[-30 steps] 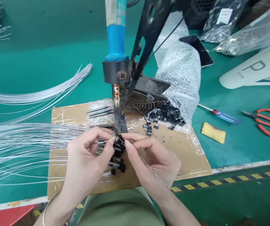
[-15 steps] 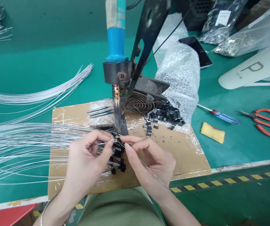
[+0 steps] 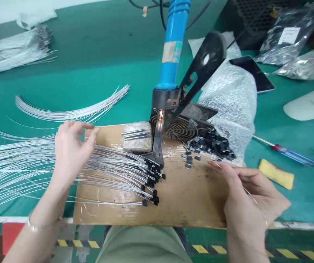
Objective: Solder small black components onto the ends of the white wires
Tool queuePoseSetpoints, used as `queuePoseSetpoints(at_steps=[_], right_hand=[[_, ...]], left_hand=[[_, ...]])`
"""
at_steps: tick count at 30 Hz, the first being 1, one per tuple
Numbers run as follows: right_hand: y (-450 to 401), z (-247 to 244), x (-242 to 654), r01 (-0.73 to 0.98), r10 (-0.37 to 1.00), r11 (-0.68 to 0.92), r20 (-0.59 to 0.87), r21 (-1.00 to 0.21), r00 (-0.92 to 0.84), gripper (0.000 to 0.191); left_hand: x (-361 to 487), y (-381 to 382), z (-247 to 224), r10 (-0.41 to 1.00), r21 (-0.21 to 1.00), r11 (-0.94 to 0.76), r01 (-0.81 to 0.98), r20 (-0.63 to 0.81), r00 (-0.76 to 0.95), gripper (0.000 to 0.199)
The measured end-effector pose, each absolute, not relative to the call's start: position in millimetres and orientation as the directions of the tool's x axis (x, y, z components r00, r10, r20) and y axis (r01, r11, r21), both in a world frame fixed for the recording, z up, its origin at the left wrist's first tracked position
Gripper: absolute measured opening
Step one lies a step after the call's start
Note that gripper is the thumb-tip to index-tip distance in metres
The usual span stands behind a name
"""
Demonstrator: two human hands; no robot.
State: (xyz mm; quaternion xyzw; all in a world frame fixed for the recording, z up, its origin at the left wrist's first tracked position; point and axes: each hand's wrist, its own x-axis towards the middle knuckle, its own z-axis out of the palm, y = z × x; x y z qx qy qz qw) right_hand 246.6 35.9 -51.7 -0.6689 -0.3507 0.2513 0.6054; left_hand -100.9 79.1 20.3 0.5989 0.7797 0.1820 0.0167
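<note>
My left hand [image 3: 73, 148] is over the bundle of white wires [image 3: 113, 160] at the left, thumb and fingertips close together; whether something thin is between them is not clear. Black connectors [image 3: 153, 175] tip the wires on the cardboard [image 3: 190, 204]. My right hand [image 3: 244, 190] is at the cardboard's right side, closed on a thin solder wire that trails down past the wrist. The blue-handled soldering iron [image 3: 170, 54] stands in its black holder, its tip pointing down near the connectors. Small black pieces [image 3: 214, 144] are piled between my hands, farther back.
A wrapped block [image 3: 137, 137] with thin rods lies left of the iron. A fan grille [image 3: 179, 128], bubble wrap [image 3: 230, 98] and a phone [image 3: 251, 73] are behind. To the right are a yellow sponge [image 3: 276, 173], a screwdriver [image 3: 291, 153] and a white cup [image 3: 310, 104].
My hands have come apart from under the iron tip, the left going left over the wires and the right going right with the solder wire. The camera view has shifted.
</note>
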Motion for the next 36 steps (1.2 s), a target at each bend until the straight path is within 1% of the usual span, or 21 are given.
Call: queuePoseSetpoints(at_steps=[1,2,6,9,10,11,13,17,22,25,27,29,31,32,33,34,36], right_hand=[[36.2,-54.0,246.8,0.159,0.777,-0.022,0.084,-0.987,0.624,0.03],[36.3,-55.9,246.5,0.154,0.783,-0.025,0.077,-0.988,0.618,0.031],[36.7,-60.6,245.4,0.154,0.795,-0.039,0.063,-0.987,0.603,0.032],[37.3,-61.3,245.9,0.149,0.8,-0.047,0.052,-0.988,0.598,0.03],[37.5,-61.1,246.1,0.145,0.802,-0.049,0.047,-0.988,0.595,0.03],[37.7,-60.6,246.1,0.144,0.804,-0.053,0.044,-0.988,0.593,0.029],[38.0,-58.9,245.6,0.148,0.809,-0.056,0.042,-0.987,0.587,0.028],[37.8,-55.5,243.5,0.162,0.809,-0.064,0.044,-0.985,0.586,0.03],[36.3,-55.5,243.7,0.172,0.816,-0.062,0.049,-0.983,0.576,0.031],[35.9,-55.5,244.0,0.197,0.82,-0.054,0.069,-0.979,0.569,0.032],[36.3,-55.5,243.9,0.212,0.819,-0.058,0.075,-0.976,0.569,0.034],[37.4,-56.0,244.2,0.214,0.818,-0.057,0.077,-0.975,0.57,0.034],[38.3,-56.8,245.0,0.177,0.816,-0.03,0.078,-0.984,0.572,0.032],[38.2,-57.0,245.5,0.147,0.815,-0.006,0.08,-0.989,0.574,0.031],[37.3,-56.8,245.8,0.115,0.814,0.022,0.085,-0.993,0.575,0.031],[35.3,-56.2,245.6,0.086,0.817,0.043,0.085,-0.995,0.57,0.031],[27.6,-52.6,243.2,0.051,0.847,0.045,0.065,-0.998,0.527,0.032]], left_hand=[[-114.1,95.2,17.9,0.943,0.246,0.284,0.927,0.106,-0.317,0.036],[-125.6,110.5,14.8,0.943,0.231,0.306,0.924,0.057,-0.327,0.036],[-152.1,153.9,1.3,0.948,0.206,0.318,0.925,-0.061,-0.312,0.03],[-157.0,165.1,-3.3,0.947,0.211,0.311,0.927,-0.155,-0.282,0.037],[-157.0,165.4,-2.6,0.946,0.219,0.307,0.926,-0.176,-0.272,0.036],[-156.6,164.4,-0.6,0.947,0.23,0.304,0.925,-0.182,-0.266,0.033],[-154.3,158.3,7.7,0.953,0.259,0.295,0.92,-0.149,-0.264,0.027],[-148.6,138.6,32.9,0.973,0.372,0.222,0.901,-0.027,-0.229,0.037],[-148.0,123.6,49.4,0.965,0.581,0.187,0.792,0.041,-0.258,0.02],[-143.8,113.5,54.0,0.956,0.664,0.168,0.729,0.071,-0.285,0.014],[-137.8,101.9,58.9,0.948,0.688,0.165,0.706,0.088,-0.307,0.012],[-132.6,87.1,65.1,0.934,0.703,0.193,0.685,0.081,-0.348,0.014],[-132.2,70.6,71.0,0.914,0.711,0.227,0.665,0.081,-0.398,0.008],[-134.4,62.1,73.3,0.909,0.702,0.234,0.673,0.088,-0.408,0.011],[-137.8,53.5,74.8,0.916,0.687,0.229,0.69,0.087,-0.391,0.014],[-141.9,44.7,75.4,0.941,0.666,0.222,0.713,0.046,-0.336,0.016],[-148.6,27.1,73.2,0.971,0.668,0.221,0.711,-0.084,-0.222,0.017]])
